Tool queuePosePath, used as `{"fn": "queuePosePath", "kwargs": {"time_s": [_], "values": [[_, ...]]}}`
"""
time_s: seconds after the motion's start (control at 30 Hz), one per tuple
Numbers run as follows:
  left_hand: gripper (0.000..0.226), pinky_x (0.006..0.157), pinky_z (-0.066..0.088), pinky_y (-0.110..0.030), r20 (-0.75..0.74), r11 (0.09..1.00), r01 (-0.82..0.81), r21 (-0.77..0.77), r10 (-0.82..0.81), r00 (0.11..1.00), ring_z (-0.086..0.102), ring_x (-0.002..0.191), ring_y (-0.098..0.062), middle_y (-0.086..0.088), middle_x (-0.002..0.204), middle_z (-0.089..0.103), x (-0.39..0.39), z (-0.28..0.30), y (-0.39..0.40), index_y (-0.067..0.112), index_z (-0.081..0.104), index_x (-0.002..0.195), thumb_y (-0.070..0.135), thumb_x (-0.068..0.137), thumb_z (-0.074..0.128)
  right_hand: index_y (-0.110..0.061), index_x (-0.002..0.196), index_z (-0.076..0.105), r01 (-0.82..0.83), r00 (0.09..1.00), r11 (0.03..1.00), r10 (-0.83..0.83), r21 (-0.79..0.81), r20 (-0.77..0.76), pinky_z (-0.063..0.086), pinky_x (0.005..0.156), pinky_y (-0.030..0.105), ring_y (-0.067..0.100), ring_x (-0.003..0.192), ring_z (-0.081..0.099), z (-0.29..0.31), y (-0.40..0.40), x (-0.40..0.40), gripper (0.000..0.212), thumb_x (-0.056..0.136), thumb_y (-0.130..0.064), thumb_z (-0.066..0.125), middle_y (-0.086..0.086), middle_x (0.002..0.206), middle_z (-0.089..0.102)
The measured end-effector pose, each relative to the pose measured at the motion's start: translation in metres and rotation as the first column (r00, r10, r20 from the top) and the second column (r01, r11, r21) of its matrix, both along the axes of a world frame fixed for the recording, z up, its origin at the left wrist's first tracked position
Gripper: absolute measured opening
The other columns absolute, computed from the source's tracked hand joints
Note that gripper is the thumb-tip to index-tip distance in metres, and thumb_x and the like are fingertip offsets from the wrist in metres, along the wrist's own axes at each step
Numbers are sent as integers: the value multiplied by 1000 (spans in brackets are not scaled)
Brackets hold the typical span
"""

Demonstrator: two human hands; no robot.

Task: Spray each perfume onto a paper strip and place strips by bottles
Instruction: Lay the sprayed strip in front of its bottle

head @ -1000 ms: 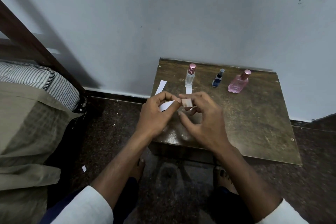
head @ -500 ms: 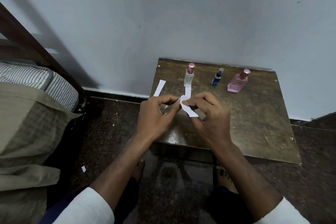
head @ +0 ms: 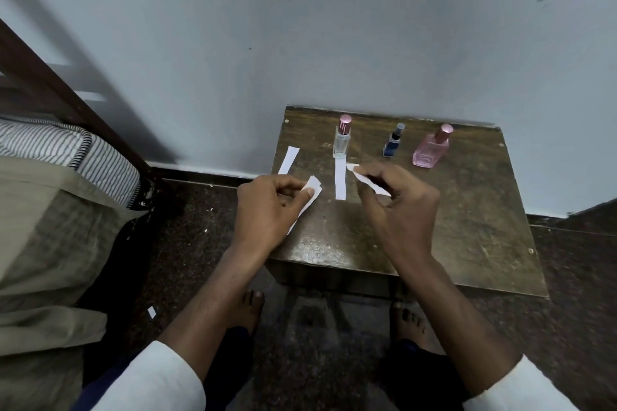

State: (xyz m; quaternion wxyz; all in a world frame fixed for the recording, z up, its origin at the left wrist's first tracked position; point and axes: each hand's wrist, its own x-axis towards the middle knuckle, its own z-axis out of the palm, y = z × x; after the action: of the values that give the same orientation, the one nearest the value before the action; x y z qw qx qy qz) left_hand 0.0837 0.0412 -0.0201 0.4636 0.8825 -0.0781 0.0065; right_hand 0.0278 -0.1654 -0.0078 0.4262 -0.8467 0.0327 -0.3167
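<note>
Strips split, one pinched in each hand

My left hand [head: 267,207] pinches spare strips [head: 310,192] at centre; my right hand [head: 397,203] pinches one strip [head: 367,179] just below the blue bottle [head: 392,145]; I'd hold it taut, clear of the laid strip [head: 340,178]

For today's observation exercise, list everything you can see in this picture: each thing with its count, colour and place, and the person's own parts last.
Table: one, dark brown wood, against the wall.
Clear bottle: one, pink cap, back left.
Blue bottle: one, dark cap, back middle.
Pink bottle: one, pink cap, back right.
Paper strips: four, white; one before the clear bottle, one at the left edge, one in each hand.
Bedding: striped and beige, left.
Paper scrap: one, white, floor.
Left hand: pinches a strip.
Right hand: pinches a strip.
Feet: two, bare, below the table.
</note>
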Motion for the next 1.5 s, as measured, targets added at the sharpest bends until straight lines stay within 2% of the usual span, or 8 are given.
{"fn": "queuePosePath", "kwargs": {"time_s": [0.27, 0.5, 0.63, 0.73, 1.07, 1.27, 1.43, 1.5], "values": [[10, 64, 44, -1, 80, 989, -19, 144, 7, 997, 67, 72, 8, 23, 68, 69, 7, -10, -10, 26, 87, 96, 35, 92, 86, -14, 108, 85, -37, 989, 998, 30, -46, -147, 61, 77, 18, 4, 83, 75, -1, -7, -3, 22, 88, -6, 86, -6, 97, 81], [23, 62, 42, -4, 32, 973, -23, 228, 16, 999, 63, 68, 5, 17, 80, 68, 9, -13, -14, 20, 82, 103, 37, 89, 89, -12, 108, 85, -22, 976, 995, 1, -93, -216, 46, 76, 2, 0, 89, 67, 2, -14, -5, 32, 90, 9, 68, -3, 101, 81], [41, 74, 59, -31, 32, 949, -5, 314, -5, 999, 67, 85, -9, 7, 96, 71, 4, -8, -15, 23, 78, 109, 51, 81, 91, -13, 107, 85, -21, 971, 999, 14, -27, -238, 46, 70, 1, -4, 82, 68, 3, -17, -7, 31, 90, 5, 67, -5, 100, 81], [38, 76, 62, -36, 27, 933, 12, 359, -23, 999, 67, 85, -11, 7, 97, 71, 2, -4, -15, 23, 78, 109, 49, 84, 90, -18, 108, 85, 12, 964, 997, 9, 76, -266, 54, 74, 8, -2, 84, 74, 4, -18, -8, 20, 93, -10, 75, -12, 100, 81], [32, 72, 60, -34, 39, 940, -26, 340, 14, 999, 69, 87, -12, 11, 92, 71, 2, -1, -17, 23, 78, 106, 50, 89, 85, -24, 100, 84, 110, 883, 985, -37, 131, -468, 54, 66, 6, -8, 73, 71, -7, -31, -5, 13, 89, -18, 85, -21, 81, 75], [20, 84, 58, -44, 130, 976, 5, 219, -34, 991, 69, 93, -18, 12, 91, 74, 1, 8, -23, 23, 80, 102, 41, 95, 78, -25, 82, 79, 166, 827, 986, -134, 9, -546, 47, 60, 3, -8, 70, 69, -12, -49, -10, 11, 87, -17, 85, -19, 70, 72], [4, 85, 49, -26, 192, 977, 122, 175, -155, 969, 62, 92, -10, 19, 92, 73, -12, 20, -40, 28, 77, 100, 26, 97, 77, -25, 82, 79, 112, 801, 984, -170, -135, -574, 43, 58, 6, -5, 60, 65, -19, -52, -20, 12, 86, -15, 82, -17, 70, 71], [5, 84, 49, -28, 221, 972, 158, 173, -194, 956, 62, 90, -11, 15, 92, 73, -18, 21, -47, 24, 79, 101, 23, 96, 78, -29, 79, 76, 92, 791, 977, -190, -193, -582, 50, 61, 19, -1, 64, 66, -19, -54, -22, 12, 87, -21, 80, -15, 69, 71]]}}
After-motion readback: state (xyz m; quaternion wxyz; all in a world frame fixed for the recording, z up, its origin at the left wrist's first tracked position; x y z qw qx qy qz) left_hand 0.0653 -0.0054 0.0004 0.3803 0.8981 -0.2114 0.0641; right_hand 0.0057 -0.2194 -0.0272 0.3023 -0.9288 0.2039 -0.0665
